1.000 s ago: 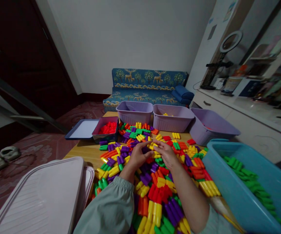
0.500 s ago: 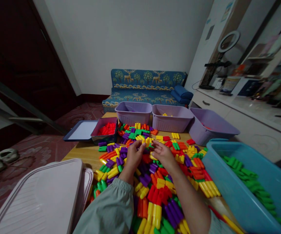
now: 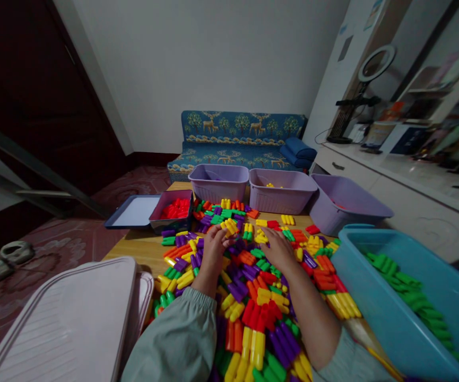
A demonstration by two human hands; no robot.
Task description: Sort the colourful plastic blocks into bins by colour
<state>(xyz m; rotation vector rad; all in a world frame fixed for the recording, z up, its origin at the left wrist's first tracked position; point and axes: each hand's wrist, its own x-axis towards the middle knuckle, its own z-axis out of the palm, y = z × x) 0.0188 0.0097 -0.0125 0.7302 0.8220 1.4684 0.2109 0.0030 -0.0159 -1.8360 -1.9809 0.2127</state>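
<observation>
My left hand (image 3: 214, 246) is closed, its thumb and fingers on a yellow plastic building block (image 3: 230, 227) shaped like joined tubes. My right hand (image 3: 279, 248) is low over the pile with its fingers stretched out, by some yellow blocks (image 3: 260, 237); I see nothing held in it. A yellow-and-green block (image 3: 248, 232) lies between the hands. Red, orange, purple, green and yellow blocks are heaped around and below both forearms.
Purple bins (image 3: 218, 183) line the far table edge. A blue bin (image 3: 404, 307) with green pieces stands at right. The dark tin (image 3: 171, 224) at left holds red pieces, beside its lid (image 3: 132, 211). White lids (image 3: 74, 323) lie near left. A patterned sofa (image 3: 241, 140) is behind.
My hands have moved apart: the left went slightly left with the yellow block, the right shifted right and down toward the pile. A yellow-and-green block now shows between them.
</observation>
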